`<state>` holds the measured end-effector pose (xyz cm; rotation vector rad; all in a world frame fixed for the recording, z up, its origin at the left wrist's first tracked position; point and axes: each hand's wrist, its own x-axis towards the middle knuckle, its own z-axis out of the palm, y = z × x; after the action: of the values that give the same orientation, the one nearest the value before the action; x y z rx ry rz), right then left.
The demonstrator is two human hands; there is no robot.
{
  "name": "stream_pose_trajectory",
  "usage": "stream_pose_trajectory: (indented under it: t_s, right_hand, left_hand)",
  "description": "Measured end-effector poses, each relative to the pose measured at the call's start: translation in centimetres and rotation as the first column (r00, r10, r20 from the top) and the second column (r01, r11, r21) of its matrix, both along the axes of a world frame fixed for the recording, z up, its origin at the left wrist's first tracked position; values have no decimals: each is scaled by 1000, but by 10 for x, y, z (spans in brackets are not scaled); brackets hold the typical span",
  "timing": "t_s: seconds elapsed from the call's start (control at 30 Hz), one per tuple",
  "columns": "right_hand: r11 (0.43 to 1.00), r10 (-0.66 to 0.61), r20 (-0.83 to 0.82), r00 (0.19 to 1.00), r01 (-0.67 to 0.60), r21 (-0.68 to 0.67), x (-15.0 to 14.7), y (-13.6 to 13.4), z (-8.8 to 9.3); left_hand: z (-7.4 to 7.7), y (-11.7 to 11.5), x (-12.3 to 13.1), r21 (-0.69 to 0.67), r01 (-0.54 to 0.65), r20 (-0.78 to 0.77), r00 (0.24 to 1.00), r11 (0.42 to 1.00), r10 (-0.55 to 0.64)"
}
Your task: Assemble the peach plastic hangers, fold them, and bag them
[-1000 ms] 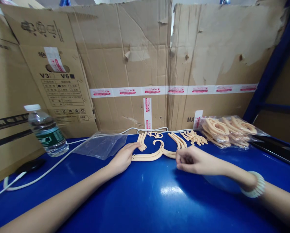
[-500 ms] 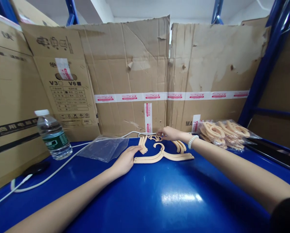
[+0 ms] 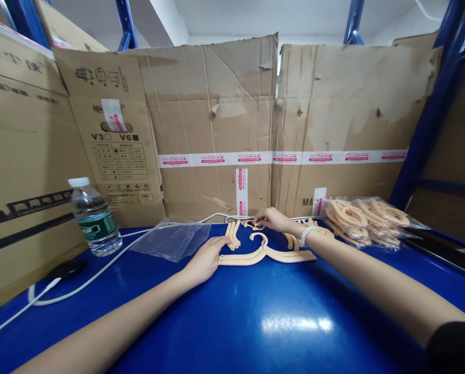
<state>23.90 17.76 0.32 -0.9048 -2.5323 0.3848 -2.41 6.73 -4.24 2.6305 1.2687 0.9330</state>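
Observation:
A beige folding clothes hanger [image 3: 265,254] lies spread on the blue table, its hook pointing away from me. My left hand [image 3: 207,258] rests at its left end, fingers stretched out and touching a row of beige hanger arms [image 3: 234,235]. Behind the hanger, my right hand [image 3: 274,219] wears a pale beaded bracelet and bends its fingers down onto beige hanger hooks [image 3: 251,225]; the fingertips are pinched there, partly hidden. More hanger arms [image 3: 291,241] lie below my right wrist, and further beige pieces [image 3: 318,227] show just beyond it.
Clear bags of beige hanger parts [image 3: 364,218] sit at the right, beside a dark flat device [image 3: 446,254]. At the left are an empty plastic bag [image 3: 170,241], a water bottle [image 3: 97,221], a white cable [image 3: 100,272] and a black object [image 3: 66,268]. Cardboard sheets [image 3: 216,124] stand behind.
The whole view has shifted slightly to the right and down. My right hand's fingers are still at the hanger hooks, and my left hand has stayed by the hanger's left end.

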Motion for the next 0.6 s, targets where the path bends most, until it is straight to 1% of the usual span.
stream_pose_trajectory:
  t_s: [0.1,0.17,0.23,0.33,0.43,0.47,0.53,0.6]
  right_hand:
    - [999,-19,-187,982,11,-47,5,-5,1]
    - [995,-32,-312,950,1,-101,10,-14,4]
    - [986,-45,-424,905,-29,-167,17,-28,7]
    - [961,-71,-550,832,-91,-262,28,-61,9]
    - [930,-122,-616,779,-128,-346,38,-102,4]
    - [909,-152,-638,755,-146,-390,40,-115,1]
    - [822,-267,-706,656,-228,-522,41,-137,-4]
    - [760,-361,-725,587,-266,-594,39,-152,-8]
  left_hand:
    - [2,-1,1,-4,-7,3,1000,1000,7]
    - [3,-2,1,-10,-15,5,1000,1000,15]
    - [5,-2,1,-16,-24,6,1000,1000,24]
    - [6,-2,1,-23,-39,13,999,999,39]
    - [7,-1,1,-31,-50,23,998,998,50]
    - [7,-1,1,-33,-52,27,998,998,53]
    - [7,0,1,-33,-57,41,997,998,59]
    - [9,1,1,-24,-68,63,996,997,69]
